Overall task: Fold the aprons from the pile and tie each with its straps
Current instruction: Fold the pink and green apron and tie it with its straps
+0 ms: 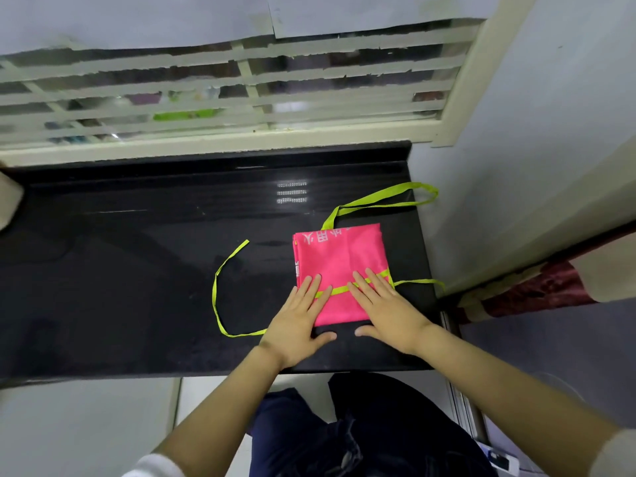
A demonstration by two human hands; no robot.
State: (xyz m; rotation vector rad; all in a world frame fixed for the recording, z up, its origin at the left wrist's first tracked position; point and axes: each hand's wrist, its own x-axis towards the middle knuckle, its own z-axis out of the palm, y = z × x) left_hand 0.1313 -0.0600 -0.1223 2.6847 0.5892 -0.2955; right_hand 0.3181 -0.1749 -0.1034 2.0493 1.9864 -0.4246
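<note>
A bright pink apron [339,256] lies folded into a rough square on the black counter [137,270], toward its right end. Lime-green straps trail from it: a neck loop [395,197] behind it, one long strap [220,287] curling off to the left, and a short strap [420,281] running to the right edge. My left hand [297,318] lies flat with straight fingers on the apron's near left corner. My right hand [385,304] presses flat on the near right part, over the green trim band.
A barred window [223,87] runs along the back of the counter. A pale wall [533,149] closes the right side, with a dark red patterned cloth [537,287] beside the counter's right edge. A beige object [8,197] pokes in at the far left.
</note>
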